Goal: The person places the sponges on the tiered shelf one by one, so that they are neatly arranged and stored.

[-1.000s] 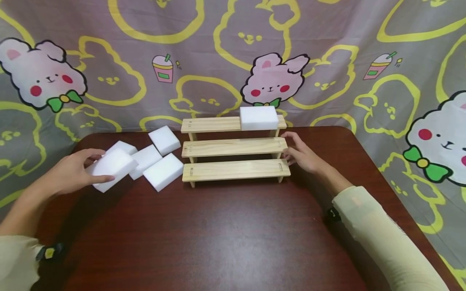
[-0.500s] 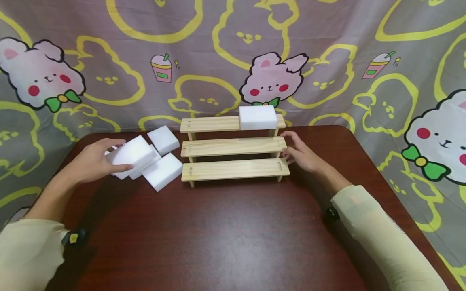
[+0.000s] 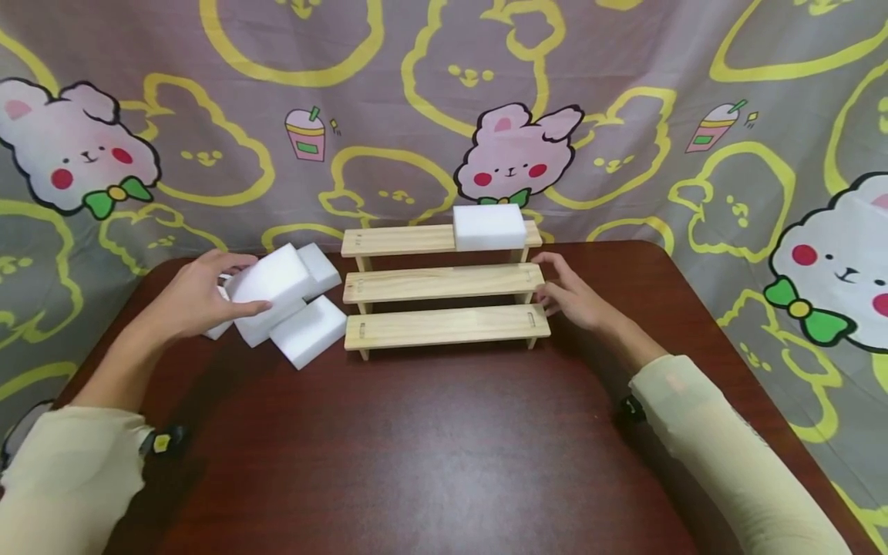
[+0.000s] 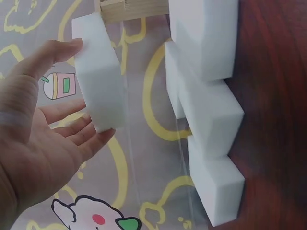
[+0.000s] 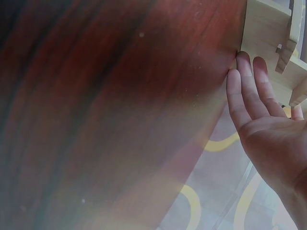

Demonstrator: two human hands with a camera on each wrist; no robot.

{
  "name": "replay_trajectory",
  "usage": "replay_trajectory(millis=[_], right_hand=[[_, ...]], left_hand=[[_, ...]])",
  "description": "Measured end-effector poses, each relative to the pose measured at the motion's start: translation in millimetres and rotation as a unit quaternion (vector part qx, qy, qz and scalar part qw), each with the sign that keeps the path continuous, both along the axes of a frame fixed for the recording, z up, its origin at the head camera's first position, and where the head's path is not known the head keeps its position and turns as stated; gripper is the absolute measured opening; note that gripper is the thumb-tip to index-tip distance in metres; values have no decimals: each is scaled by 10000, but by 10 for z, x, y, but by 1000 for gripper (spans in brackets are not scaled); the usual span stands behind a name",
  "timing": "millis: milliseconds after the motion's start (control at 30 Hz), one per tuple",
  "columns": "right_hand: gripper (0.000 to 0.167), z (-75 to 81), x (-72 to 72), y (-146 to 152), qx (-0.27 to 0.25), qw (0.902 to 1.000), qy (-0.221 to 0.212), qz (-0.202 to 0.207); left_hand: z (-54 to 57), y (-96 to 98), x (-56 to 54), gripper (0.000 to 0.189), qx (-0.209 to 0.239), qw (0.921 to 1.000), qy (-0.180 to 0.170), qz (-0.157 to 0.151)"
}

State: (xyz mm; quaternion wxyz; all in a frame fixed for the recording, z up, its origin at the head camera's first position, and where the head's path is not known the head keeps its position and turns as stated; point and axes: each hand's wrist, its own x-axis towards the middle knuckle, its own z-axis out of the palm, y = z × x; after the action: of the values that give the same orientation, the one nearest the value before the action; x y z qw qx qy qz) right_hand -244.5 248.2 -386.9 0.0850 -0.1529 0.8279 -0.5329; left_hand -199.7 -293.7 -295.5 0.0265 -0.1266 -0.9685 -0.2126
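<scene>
My left hand [image 3: 197, 297] grips a white foam block [image 3: 274, 274], thumb on one side and fingers on the other. In the left wrist view this block [image 4: 98, 72] is held apart from the blocks on the table. In the head view it partly hides them, while one loose block [image 3: 308, 331] shows in front and another [image 3: 322, 270] behind. A three-tier wooden display rack [image 3: 447, 327] stands right of them, with one white block [image 3: 489, 227] on its top tier, toward the right. My right hand [image 3: 576, 297] rests at the rack's right end; its fairly straight fingers [image 5: 249, 96] touch the side panel.
The dark brown table [image 3: 444, 439] extends toward me in front of the rack. Close behind its back edge hangs a grey patterned cloth [image 3: 395, 77] with cartoon rabbits. Part of another block [image 3: 220, 327] shows below my left hand.
My left hand has carried the gripped block to the right and slightly farther back, over the loose blocks. My right hand has stayed at the rack's end.
</scene>
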Motion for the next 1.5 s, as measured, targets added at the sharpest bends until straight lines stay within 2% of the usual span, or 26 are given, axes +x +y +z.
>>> replay_trajectory(millis=[267, 567, 767, 1167, 1500], right_hand=[[49, 1, 10, -11, -24, 10000, -10, -3], [50, 16, 41, -21, 1, 10000, -43, 31], [50, 27, 48, -22, 19, 10000, -73, -16], [50, 45, 37, -40, 28, 10000, -60, -22], [48, 63, 31, -38, 84, 10000, -10, -42]], left_hand=[[66, 96, -39, 77, 216, 9998, 23, 37], [113, 200, -69, 73, 262, 9992, 294, -99], [138, 246, -94, 72, 275, 9993, 244, -104], [198, 317, -137, 65, 342, 9981, 418, -299], [244, 434, -214, 65, 461, 9966, 485, -475]])
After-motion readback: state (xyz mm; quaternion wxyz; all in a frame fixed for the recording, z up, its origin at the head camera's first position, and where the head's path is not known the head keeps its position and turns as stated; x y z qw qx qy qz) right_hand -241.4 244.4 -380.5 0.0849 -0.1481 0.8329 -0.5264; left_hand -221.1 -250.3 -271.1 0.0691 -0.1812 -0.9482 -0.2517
